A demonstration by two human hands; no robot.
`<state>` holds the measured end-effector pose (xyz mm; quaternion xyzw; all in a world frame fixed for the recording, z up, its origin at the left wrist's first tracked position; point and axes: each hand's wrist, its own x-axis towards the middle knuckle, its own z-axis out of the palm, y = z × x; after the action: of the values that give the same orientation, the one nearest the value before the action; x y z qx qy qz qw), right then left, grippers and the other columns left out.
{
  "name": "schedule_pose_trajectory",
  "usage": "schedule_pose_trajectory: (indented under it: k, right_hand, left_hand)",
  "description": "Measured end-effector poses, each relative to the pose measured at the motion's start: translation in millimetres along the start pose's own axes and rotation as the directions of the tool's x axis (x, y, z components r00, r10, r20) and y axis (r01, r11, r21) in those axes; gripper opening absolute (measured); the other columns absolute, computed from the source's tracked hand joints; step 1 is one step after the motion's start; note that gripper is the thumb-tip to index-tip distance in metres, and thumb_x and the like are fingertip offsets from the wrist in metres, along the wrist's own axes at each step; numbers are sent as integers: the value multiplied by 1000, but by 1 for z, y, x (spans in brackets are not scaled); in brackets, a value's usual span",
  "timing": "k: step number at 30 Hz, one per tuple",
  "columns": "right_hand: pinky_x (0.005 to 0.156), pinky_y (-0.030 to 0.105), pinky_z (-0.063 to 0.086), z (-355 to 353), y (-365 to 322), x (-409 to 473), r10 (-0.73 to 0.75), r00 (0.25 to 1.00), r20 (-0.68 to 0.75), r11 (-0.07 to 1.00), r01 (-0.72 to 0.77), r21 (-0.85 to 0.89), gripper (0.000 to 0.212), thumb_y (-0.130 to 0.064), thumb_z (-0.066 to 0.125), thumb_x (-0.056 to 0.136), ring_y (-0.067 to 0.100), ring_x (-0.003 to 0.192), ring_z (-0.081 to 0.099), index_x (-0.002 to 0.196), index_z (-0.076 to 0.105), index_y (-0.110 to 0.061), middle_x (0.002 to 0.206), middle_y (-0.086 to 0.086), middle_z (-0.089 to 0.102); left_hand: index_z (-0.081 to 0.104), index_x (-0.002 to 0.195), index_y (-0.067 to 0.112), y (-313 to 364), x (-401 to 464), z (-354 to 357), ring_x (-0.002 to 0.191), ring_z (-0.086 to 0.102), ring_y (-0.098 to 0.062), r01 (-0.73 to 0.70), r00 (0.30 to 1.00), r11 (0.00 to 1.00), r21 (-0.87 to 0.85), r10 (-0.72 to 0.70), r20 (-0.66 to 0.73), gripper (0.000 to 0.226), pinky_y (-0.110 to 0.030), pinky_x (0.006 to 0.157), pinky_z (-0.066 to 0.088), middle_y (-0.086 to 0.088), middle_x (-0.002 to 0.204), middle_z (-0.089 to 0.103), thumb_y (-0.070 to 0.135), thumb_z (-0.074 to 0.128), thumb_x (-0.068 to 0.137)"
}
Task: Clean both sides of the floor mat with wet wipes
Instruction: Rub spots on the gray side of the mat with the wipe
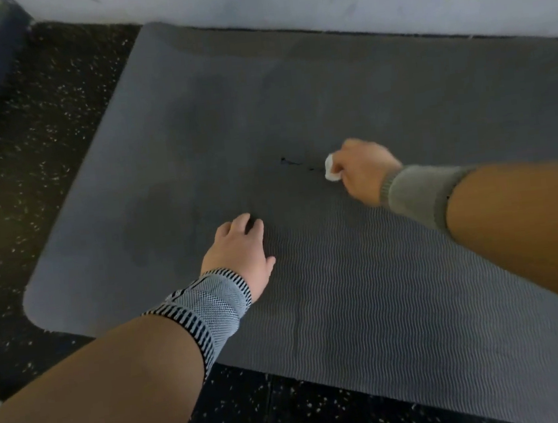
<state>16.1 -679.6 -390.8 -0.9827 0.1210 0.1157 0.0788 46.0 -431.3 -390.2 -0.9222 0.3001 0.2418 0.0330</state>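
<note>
Your floor mat (295, 113) fills most of the frame, lying flat on the dark speckled floor (19, 176), with its far edge just beside the pale wall base (283, 4) along the top. Its rounded short end sits at the left of the frame, and its long axis runs from there toward the lower right, past the picture's edge. Judge it as soft, light foam: it will bend and drag under a hard stroke, so pin it while you rub. The ribbed wavy texture at lower centre should grip well; the smoother part at upper left looks damp in patches. To flip it for the other side, take the short left end or a rounded corner and fold it over along the long axis.

Your left hand (240, 246) rests on the mat at centre, fingers lightly bent and close together, holding nothing. Your right hand (363, 171), right of centre, has its fingers curled tight on a bunched white wet wipe (331, 169), pressed to the mat beside small dark marks (291, 161).
</note>
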Motion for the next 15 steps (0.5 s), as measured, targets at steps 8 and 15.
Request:
schedule_pose_trajectory:
  k: [8, 15]
  right_hand:
    - [78, 29, 45, 12, -16, -49, -403, 897, 182, 914, 405, 28, 22, -7, 51, 90, 19, 90, 53, 103, 62, -21, 97, -3, 43]
    - [69, 28, 45, 22, -37, -64, -252, 962, 107, 967, 248, 56, 17, -15, 48, 91, 17, 82, 50, 105, 57, -15, 102, 1, 48]
  left_hand:
    - [-2, 154, 23, -12, -2, -8, 148, -3, -21, -92, 979, 993, 72, 78, 186, 100, -42, 117, 27, 6, 161, -13, 50, 64, 84]
    - [-7, 154, 22, -9, 0, -8, 148, -6, -21, -92, 974, 992, 81, 73, 214, 99, -41, 118, 26, 5, 160, -18, 47, 62, 88]
